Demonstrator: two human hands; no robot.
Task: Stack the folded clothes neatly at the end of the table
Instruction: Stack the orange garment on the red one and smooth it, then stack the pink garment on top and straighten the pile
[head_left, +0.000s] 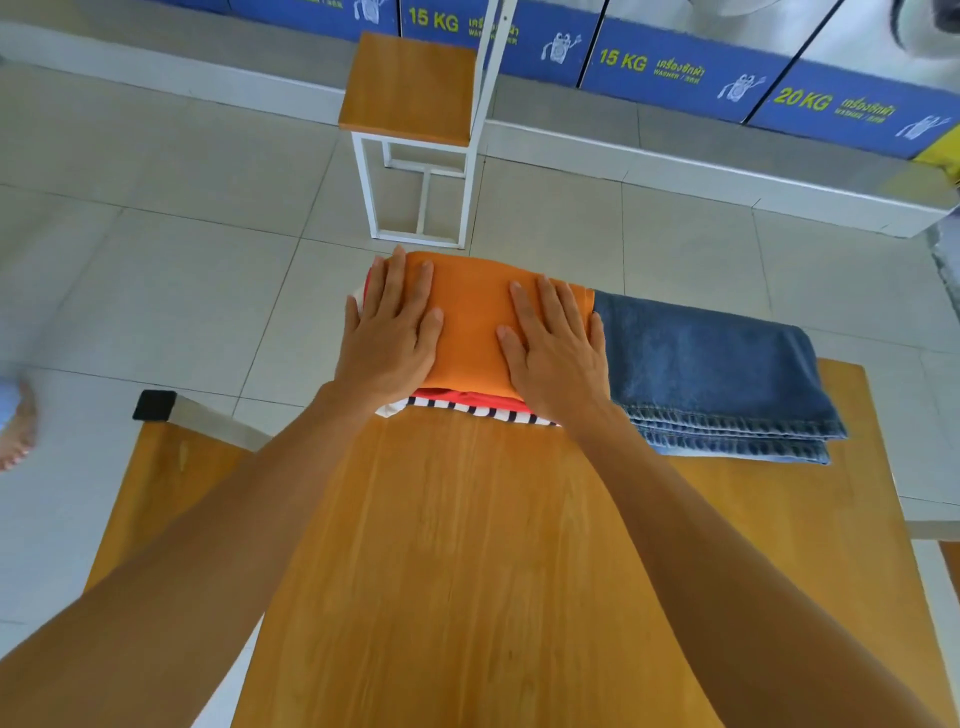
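A folded orange garment (470, 322) tops a small stack at the far end of the wooden table (467, 545). Under it lie a red piece and a striped black-and-white piece (483, 412), whose edges peek out at the near side. My left hand (389, 332) lies flat on the orange garment's left part, fingers spread. My right hand (556, 343) lies flat on its right part. Neither hand grips anything. Folded blue jeans (717, 374) lie in a layered pile right beside the stack, touching it.
Beyond the table's far edge stands a wooden stool with a white metal frame (410, 88) on the tiled floor. Blue-fronted washing machines (675, 73) line the back. Another person's bare foot (18, 431) shows at the left edge. A black-capped bar (156, 405) sits at the table's left corner.
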